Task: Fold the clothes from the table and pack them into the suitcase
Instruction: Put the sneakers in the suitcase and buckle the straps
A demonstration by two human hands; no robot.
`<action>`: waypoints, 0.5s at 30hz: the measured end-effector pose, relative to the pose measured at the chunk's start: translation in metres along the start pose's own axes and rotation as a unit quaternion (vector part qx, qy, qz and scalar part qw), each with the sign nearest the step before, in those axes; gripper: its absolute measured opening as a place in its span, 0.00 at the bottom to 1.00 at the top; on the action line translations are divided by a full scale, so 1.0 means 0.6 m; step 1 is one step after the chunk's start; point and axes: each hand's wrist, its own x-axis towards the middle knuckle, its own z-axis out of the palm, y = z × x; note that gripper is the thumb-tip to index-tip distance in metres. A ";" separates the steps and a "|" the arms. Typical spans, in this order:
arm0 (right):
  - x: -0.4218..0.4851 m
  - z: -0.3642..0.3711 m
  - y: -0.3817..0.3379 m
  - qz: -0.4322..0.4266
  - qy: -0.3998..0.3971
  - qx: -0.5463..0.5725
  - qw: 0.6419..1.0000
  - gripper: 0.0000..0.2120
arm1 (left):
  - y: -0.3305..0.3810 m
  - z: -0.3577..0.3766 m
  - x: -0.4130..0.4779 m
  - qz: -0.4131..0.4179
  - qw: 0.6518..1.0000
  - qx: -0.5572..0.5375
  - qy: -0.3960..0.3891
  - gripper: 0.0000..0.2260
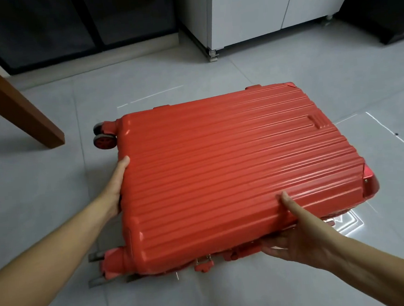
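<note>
The left hand (116, 186) and right hand (297, 237) grasp the suitcase (233, 162) by its edges. The slick shell could slip and bang the floor (41, 177).

Red suitcase (233, 169) on tiled floor (54, 188)

No text, label, brand or number to be read, none made out on the red suitcase (233, 169), none on the white cabinet (257, 10) behind it
</note>
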 end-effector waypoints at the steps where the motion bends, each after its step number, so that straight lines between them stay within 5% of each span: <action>1: 0.002 0.009 -0.002 0.000 0.004 -0.003 1.000 0.25 | 0.014 -0.001 0.009 0.005 1.000 0.017 -0.002 0.21; 5: 0.016 0.037 -0.010 0.006 -0.006 0.023 1.000 0.31 | 0.045 -0.010 0.030 0.014 0.995 0.096 -0.010 0.37; 9: 0.032 0.048 -0.022 -0.012 -0.006 0.034 0.999 0.37 | 0.041 -0.007 0.030 0.021 0.989 0.146 -0.002 0.38; 12: 0.043 0.049 -0.026 -0.018 -0.014 0.024 0.999 0.40 | 0.035 -0.012 0.029 0.019 0.982 0.187 0.022 0.52; 15: 0.035 0.027 -0.030 -0.010 -0.034 -0.057 0.998 0.39 | 0.025 -0.012 0.023 0.023 0.980 0.193 0.034 0.52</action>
